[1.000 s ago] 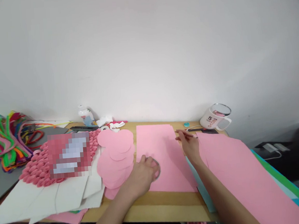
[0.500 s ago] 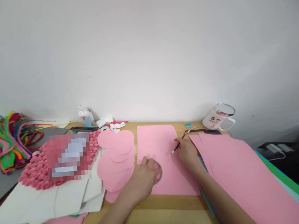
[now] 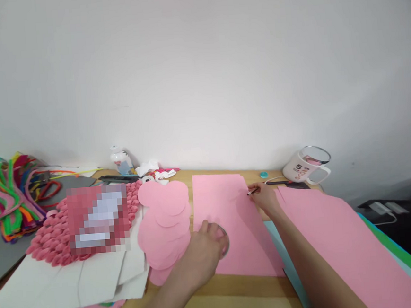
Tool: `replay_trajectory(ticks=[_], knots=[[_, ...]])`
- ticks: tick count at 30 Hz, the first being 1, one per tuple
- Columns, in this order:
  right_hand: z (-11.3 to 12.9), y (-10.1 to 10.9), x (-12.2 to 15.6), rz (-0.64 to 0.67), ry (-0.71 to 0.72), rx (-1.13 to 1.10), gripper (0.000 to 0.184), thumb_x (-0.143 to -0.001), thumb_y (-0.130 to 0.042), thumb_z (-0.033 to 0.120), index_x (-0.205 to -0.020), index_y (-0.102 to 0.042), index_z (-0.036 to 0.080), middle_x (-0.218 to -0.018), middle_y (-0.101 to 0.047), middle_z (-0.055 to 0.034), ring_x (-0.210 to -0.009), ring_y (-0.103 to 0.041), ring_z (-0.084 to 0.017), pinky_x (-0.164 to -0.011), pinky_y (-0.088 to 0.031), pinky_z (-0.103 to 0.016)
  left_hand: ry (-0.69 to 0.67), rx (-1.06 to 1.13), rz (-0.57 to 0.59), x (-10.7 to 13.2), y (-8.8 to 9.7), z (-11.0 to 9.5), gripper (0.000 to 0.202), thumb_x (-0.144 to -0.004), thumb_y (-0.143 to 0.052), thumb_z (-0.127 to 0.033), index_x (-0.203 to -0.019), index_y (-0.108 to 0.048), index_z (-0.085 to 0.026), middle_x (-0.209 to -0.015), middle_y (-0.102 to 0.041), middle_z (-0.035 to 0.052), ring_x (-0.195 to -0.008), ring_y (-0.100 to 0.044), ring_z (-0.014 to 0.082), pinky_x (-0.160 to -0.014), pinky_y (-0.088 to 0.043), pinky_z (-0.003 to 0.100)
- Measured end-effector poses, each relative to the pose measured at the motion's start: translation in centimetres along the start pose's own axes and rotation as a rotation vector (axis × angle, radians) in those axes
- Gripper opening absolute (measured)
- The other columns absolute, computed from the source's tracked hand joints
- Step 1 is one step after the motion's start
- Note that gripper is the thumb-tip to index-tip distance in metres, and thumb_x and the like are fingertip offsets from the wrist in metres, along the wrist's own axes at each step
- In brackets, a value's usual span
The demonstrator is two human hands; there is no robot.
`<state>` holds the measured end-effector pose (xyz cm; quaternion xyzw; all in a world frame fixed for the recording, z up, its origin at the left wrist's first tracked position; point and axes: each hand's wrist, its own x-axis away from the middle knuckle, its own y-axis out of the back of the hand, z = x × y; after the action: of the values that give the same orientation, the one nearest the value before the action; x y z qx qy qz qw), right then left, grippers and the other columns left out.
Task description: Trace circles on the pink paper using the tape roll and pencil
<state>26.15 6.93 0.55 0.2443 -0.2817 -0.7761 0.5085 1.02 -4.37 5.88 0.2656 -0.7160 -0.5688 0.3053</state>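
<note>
My left hand (image 3: 207, 248) is closed on a round disc with a grey rim (image 3: 225, 240), pressed flat on a pink sheet of paper (image 3: 227, 209). The fingers cover much of the disc. By the sheet's right edge, my right hand (image 3: 266, 197) pinches a dark pencil (image 3: 253, 191) with a pale end that points left; most of it is hidden by the fingers. Cut pink cloud-like paper shapes (image 3: 164, 226) lie overlapped just left of the sheet. More large pink sheets (image 3: 325, 230) lie beneath and beyond my right forearm.
A white mug (image 3: 299, 166) and a small teal cap (image 3: 263, 174) stand near the wall. On the left are a pink woven mat (image 3: 51, 237), white sheets (image 3: 73, 283), colourful pipe cleaners (image 3: 5, 193), red-handled scissors (image 3: 50, 190) and a white bottle (image 3: 121, 159). Crumpled tissue (image 3: 147, 167) lies behind.
My right hand has moved up and right with the pencil, from over the pink sheet to its edge. The left hand stays on the disc. The view has shifted slightly.
</note>
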Motion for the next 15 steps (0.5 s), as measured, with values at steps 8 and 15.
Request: replay_trajectory(ticks=[8,15], knots=[[0.2,-0.5,-0.6,0.012,-0.002,0.095,0.027,-0.066,-0.052,0.006,-0.085,-0.068,0.014,-0.081,-0.072,-0.0086,-0.08,-0.067,-0.022,-0.066,-0.048,-0.028,-0.021,0.01,-0.016,0.0,0.2,0.0,0.027,-0.079,-0.053,-0.009,-0.102,-0.057,-0.022,-0.111,-0.053,0.0082,-0.098,-0.044,0.0265,-0.065,-0.039,0.032],[0.8,-0.4,-1.2,0.001,0.012,0.222,0.024,-0.069,-0.055,0.008,-0.087,-0.069,0.016,-0.083,-0.071,-0.0094,-0.085,-0.066,-0.024,-0.068,-0.046,-0.029,-0.041,0.014,-0.08,0.1,-0.4,0.2,0.029,-0.077,-0.054,-0.007,-0.102,-0.058,-0.022,-0.11,-0.053,0.0093,-0.095,-0.045,0.0251,-0.065,-0.039,0.032]])
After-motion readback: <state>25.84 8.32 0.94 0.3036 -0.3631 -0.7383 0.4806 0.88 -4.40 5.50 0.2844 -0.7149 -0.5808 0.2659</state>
